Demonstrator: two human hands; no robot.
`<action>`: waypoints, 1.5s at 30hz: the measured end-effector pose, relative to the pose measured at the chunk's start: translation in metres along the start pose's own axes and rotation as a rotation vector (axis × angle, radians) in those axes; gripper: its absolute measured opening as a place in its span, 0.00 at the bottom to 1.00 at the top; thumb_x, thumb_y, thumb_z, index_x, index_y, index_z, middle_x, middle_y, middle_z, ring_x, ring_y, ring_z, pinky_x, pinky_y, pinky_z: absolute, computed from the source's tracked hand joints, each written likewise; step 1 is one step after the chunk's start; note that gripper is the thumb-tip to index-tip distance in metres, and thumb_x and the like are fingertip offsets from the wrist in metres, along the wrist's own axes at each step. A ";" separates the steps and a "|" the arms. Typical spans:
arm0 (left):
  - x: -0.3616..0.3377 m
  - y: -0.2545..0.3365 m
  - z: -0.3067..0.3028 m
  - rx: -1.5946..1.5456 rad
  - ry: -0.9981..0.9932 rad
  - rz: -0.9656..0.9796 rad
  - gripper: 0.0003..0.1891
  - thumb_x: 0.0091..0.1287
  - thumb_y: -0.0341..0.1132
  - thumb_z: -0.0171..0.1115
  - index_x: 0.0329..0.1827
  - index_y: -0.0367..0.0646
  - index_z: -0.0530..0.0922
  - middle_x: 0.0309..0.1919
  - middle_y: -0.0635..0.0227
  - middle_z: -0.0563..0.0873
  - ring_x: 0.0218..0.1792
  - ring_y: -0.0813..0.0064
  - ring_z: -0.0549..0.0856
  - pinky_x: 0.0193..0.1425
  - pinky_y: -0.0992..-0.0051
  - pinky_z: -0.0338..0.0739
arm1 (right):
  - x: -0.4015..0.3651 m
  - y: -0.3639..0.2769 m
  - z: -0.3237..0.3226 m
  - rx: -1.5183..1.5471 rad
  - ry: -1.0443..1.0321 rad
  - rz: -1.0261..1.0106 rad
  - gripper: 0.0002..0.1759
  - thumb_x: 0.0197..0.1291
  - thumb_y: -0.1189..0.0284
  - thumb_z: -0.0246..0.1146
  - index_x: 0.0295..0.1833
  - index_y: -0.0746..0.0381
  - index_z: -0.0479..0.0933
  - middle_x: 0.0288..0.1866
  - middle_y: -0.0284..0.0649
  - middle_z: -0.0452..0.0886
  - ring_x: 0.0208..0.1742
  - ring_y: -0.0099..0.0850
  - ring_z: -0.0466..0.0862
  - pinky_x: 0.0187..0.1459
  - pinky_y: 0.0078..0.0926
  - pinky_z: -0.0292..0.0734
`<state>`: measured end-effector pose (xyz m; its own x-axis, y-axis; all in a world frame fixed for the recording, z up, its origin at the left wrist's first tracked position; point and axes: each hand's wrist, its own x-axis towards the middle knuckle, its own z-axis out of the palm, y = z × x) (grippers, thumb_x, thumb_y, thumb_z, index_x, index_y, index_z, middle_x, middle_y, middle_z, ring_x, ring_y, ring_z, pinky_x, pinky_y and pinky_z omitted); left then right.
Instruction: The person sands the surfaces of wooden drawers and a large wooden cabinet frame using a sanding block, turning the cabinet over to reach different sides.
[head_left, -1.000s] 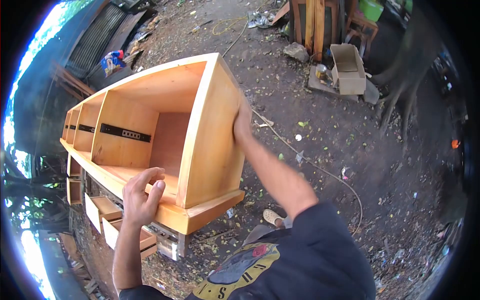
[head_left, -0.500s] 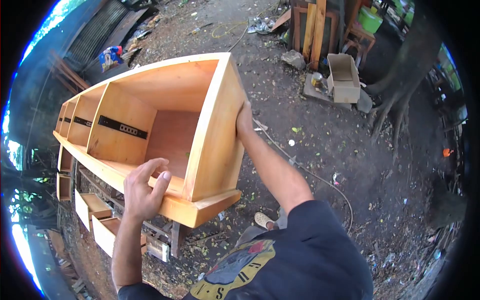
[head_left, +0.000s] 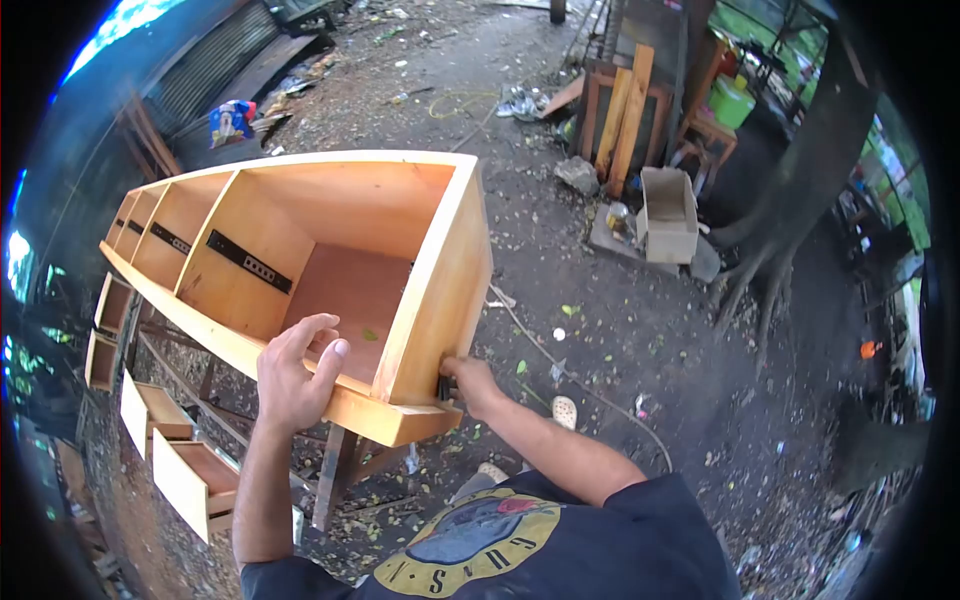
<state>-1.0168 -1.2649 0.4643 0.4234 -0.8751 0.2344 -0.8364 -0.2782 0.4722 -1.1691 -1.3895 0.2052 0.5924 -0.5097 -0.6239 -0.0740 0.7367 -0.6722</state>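
A long, pale wooden cabinet frame stretches away to the left, its open compartments facing up toward me. Black metal drawer slides are fixed to its dividers. My left hand rests at the near front edge, thumb and fingers apart over the end compartment, gripping nothing. At the lower corner of the end panel is my right hand, its fingers closed beside a small dark object that is too small to name. A green leaf lies inside the end compartment.
Loose wooden drawers sit below the cabinet on the left. A wooden support leg stands under it. On the dirt ground, a cable runs past my feet. A cardboard box, leaning planks and a tree trunk are at right.
My right hand has slid down the end panel from its upper outer side to the bottom corner. The left hand stays at the front edge. The camera view has shifted.
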 end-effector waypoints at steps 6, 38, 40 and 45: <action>-0.005 0.006 0.003 -0.026 0.154 -0.097 0.17 0.72 0.37 0.70 0.60 0.38 0.87 0.43 0.57 0.95 0.45 0.64 0.95 0.49 0.66 0.86 | 0.018 -0.024 -0.042 -0.603 0.015 -0.133 0.15 0.68 0.69 0.61 0.44 0.69 0.88 0.43 0.45 0.88 0.46 0.35 0.86 0.49 0.36 0.82; -0.018 0.117 0.362 -1.206 0.582 -1.033 0.23 0.81 0.45 0.66 0.68 0.36 0.83 0.53 0.64 0.92 0.51 0.74 0.89 0.57 0.69 0.84 | 0.145 -0.225 -0.096 -1.104 -1.171 0.144 0.25 0.65 0.80 0.69 0.68 0.64 0.86 0.61 0.41 0.89 0.54 0.26 0.86 0.59 0.26 0.82; -0.010 0.119 0.368 -1.219 0.709 -1.037 0.21 0.82 0.44 0.65 0.66 0.36 0.84 0.50 0.65 0.92 0.51 0.74 0.90 0.56 0.69 0.85 | 0.158 -0.221 -0.096 -1.060 -1.178 0.245 0.27 0.65 0.81 0.69 0.70 0.65 0.84 0.63 0.43 0.88 0.59 0.28 0.86 0.62 0.27 0.82; 0.005 0.116 0.399 -1.192 1.015 -1.241 0.19 0.83 0.45 0.64 0.61 0.35 0.84 0.48 0.63 0.91 0.47 0.73 0.91 0.51 0.69 0.88 | 0.166 -0.229 -0.070 -1.297 -1.434 0.366 0.37 0.65 0.76 0.72 0.81 0.65 0.74 0.67 0.46 0.87 0.64 0.31 0.87 0.66 0.31 0.82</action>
<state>-1.2507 -1.4594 0.1815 0.8476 0.1739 -0.5012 0.4436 0.2859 0.8494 -1.1095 -1.6742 0.2276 0.4687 0.7300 -0.4974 -0.3715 -0.3480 -0.8608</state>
